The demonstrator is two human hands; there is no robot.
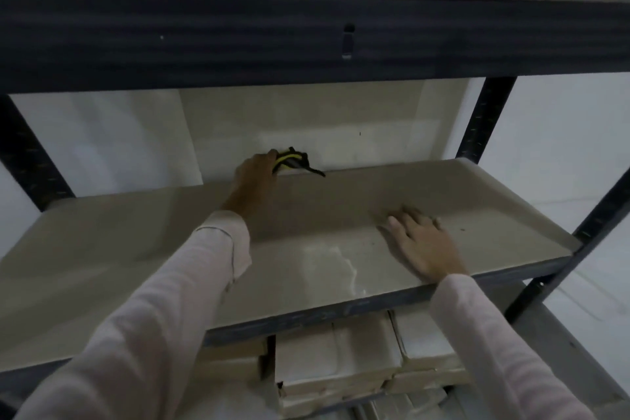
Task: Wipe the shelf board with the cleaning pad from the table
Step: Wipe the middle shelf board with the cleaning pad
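The beige shelf board runs across the middle of the view inside a dark metal rack. At its back edge my left hand grips a yellow and black cleaning pad, which lies against the rear of the board with a dark strap trailing to the right. Further forward and to the right, my right hand rests flat on the board with its fingers spread and holds nothing. Both arms wear pale long sleeves.
A dark crossbeam of the upper shelf hangs low over the board, with dark bagged goods above it. Dark uprights stand at the right and left. Pale boxes are stacked on the level below. A white wall lies behind.
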